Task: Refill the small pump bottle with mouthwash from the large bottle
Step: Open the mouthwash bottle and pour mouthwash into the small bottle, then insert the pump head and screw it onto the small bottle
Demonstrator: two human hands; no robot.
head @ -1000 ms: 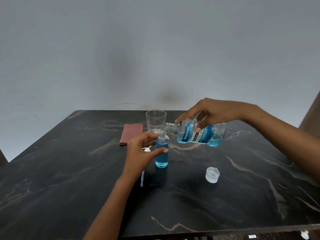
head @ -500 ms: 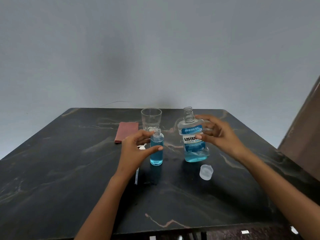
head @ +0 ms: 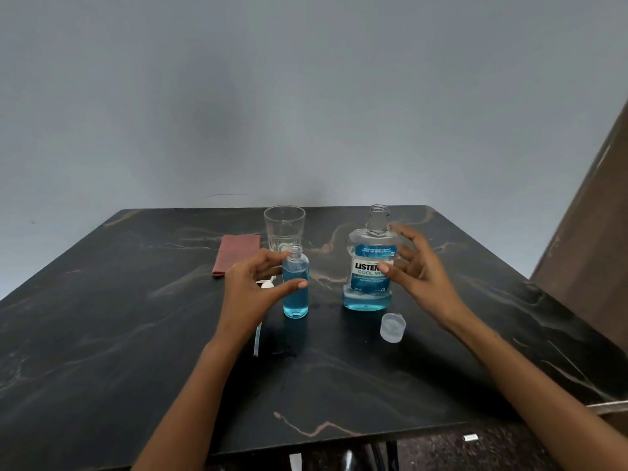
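Note:
The small clear bottle (head: 295, 297) stands uncapped on the dark marble table (head: 136, 317), filled with blue mouthwash to about its shoulder. My left hand (head: 253, 294) curls round it, thumb across its front and fingers by its neck. The large mouthwash bottle (head: 368, 266) stands upright to its right, open-necked, with a shallow blue layer at the bottom. My right hand (head: 418, 270) hovers at its right side with fingers spread, the thumb tip over the label. The white pump head (head: 266, 284) and its tube (head: 257, 341) lie behind my left hand.
A clear cap (head: 392, 327) lies in front of the large bottle. An empty drinking glass (head: 284, 229) stands behind the small bottle, with a folded reddish cloth (head: 236, 253) to its left. A brown panel (head: 598, 232) rises at the right.
The large bottle went from tilted over the small bottle's mouth to standing upright on the table. My right hand has opened off it. My left hand stays at the small bottle.

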